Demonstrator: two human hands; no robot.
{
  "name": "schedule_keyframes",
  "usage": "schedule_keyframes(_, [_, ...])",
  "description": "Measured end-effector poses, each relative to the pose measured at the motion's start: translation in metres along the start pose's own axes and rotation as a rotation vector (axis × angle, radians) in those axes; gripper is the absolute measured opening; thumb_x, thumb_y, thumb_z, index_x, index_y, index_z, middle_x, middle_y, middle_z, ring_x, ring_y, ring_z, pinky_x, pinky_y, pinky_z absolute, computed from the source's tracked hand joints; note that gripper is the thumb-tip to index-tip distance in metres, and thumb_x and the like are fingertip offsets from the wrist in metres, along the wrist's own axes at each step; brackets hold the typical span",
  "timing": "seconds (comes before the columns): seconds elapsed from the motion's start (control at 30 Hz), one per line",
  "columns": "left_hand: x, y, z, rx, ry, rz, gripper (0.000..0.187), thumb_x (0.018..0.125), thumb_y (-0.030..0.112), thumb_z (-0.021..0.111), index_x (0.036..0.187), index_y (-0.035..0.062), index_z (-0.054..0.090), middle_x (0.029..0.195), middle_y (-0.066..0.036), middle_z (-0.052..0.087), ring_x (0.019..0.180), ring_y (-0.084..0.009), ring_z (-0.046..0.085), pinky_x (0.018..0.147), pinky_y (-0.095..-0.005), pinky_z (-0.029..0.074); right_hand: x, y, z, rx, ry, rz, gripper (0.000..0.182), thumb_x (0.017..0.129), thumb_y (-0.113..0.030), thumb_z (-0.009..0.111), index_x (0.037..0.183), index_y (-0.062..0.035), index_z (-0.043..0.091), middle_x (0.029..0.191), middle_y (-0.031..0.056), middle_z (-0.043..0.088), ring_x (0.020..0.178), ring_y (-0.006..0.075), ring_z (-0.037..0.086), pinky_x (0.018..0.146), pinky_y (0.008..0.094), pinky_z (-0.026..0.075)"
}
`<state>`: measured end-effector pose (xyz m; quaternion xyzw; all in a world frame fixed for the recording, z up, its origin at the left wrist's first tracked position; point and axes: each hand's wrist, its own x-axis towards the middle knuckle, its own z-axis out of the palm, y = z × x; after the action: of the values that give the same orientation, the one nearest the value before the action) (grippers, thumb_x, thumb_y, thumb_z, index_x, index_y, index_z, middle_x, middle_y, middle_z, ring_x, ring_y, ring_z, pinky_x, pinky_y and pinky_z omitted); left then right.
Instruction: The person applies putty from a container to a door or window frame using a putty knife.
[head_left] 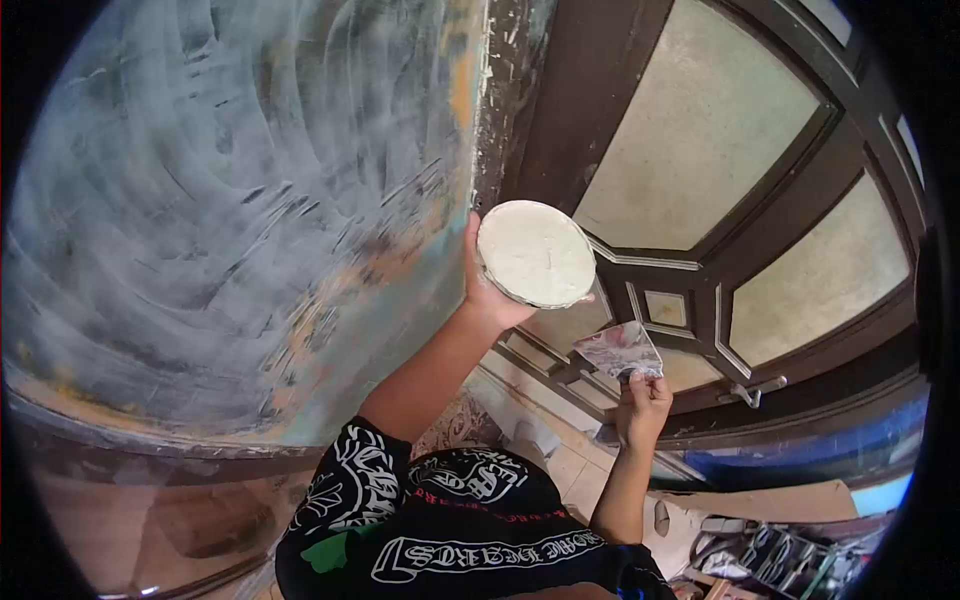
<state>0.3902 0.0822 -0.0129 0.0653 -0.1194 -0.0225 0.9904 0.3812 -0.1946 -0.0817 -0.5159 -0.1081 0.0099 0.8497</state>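
My left hand [490,303] is closed around a round tub of putty [537,255], gripping it from the left and below. Cream-white paste fills it up to the rim; its sides are mostly hidden. Lower and to the right, my right hand [644,408] grips the handle of a putty knife [622,350]. The wide metal blade points up and left, smeared and shiny, a little apart from the tub. Left of the tub stands a wall [230,200] with grey-white swirls of filler and bare orange and greenish patches.
A dark brown panelled door [700,265] with a metal handle [755,390] stands to the right. The wall's chipped vertical edge [485,110] meets the dark frame. Shoes on a rack [770,550] stand at the lower right, near a cardboard piece [770,503]. Tiled floor [575,470] shows below.
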Motion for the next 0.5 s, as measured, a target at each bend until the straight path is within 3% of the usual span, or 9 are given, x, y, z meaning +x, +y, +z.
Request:
schedule_keyframes(0.1, [0.008,-0.025,-0.008,-0.038,0.048,-0.031,0.095,0.082,0.084,0.037,0.148,0.0173,0.042,0.152,-0.017,0.040,0.137,-0.0476,0.039,0.101,-0.0850,0.023,-0.010,-0.015,-0.005,-0.166,0.042,-0.088,0.012,0.092,-0.005,0.070,0.099,0.0034,0.066,0.091,0.0012,0.065,0.084,0.0083,0.058,0.077,0.0227,0.044])
schedule_keyframes(0.17, [0.009,-0.041,-0.012,-0.051,-0.038,-0.058,0.092,0.082,0.084,0.037,0.146,0.0178,0.045,0.148,-0.016,0.046,0.134,-0.0454,0.044,0.100,-0.0833,0.027,-0.015,-0.024,-0.004,-0.222,0.090,-0.142,0.013,0.090,-0.005,0.072,0.098,0.0047,0.068,0.088,-0.0003,0.063,0.081,0.0072,0.055,0.074,0.0212,0.041])
schedule_keyframes(0.23, [0.017,-0.057,-0.016,-0.005,0.106,-0.019,0.093,0.081,0.085,0.038,0.141,0.0145,0.049,0.142,-0.016,0.052,0.128,-0.0421,0.051,0.103,-0.0735,0.036,-0.020,-0.035,-0.002,-0.354,0.136,-0.195,0.016,0.089,-0.002,0.071,0.102,0.0061,0.069,0.093,0.0027,0.066,0.084,0.0093,0.057,0.077,0.0235,0.044])
schedule_keyframes(0.27, [0.019,-0.063,-0.019,-0.010,0.104,-0.040,0.093,0.081,0.085,0.038,0.141,0.0145,0.049,0.142,-0.016,0.052,0.128,-0.0421,0.051,0.103,-0.0735,0.036,-0.020,-0.035,-0.007,-0.383,0.155,-0.275,0.020,0.088,0.001,0.069,0.107,0.0080,0.068,0.099,0.0076,0.069,0.088,0.0128,0.060,0.081,0.0259,0.046])
schedule_keyframes(0.33, [0.019,-0.075,-0.011,-0.069,0.101,-0.083,0.094,0.082,0.085,0.038,0.142,0.0132,0.048,0.141,-0.016,0.053,0.128,-0.0408,0.051,0.105,-0.0688,0.037,-0.023,-0.055,0.001,-0.494,0.114,-0.436,0.018,0.086,0.007,0.066,0.103,0.0088,0.068,0.104,0.0150,0.069,0.096,0.0191,0.063,0.087,0.0292,0.047])
schedule_keyframes(0.5, [0.017,-0.082,-0.005,-0.107,0.020,-0.175,0.099,0.076,0.089,0.039,0.144,0.0172,0.046,0.145,-0.015,0.049,0.130,-0.0445,0.048,0.096,-0.0817,0.034,-0.037,-0.086,-0.015,-0.498,0.139,-0.600,0.014,0.084,0.011,0.064,0.097,0.0075,0.068,0.105,0.0203,0.069,0.102,0.0295,0.065,0.094,0.0392,0.049])
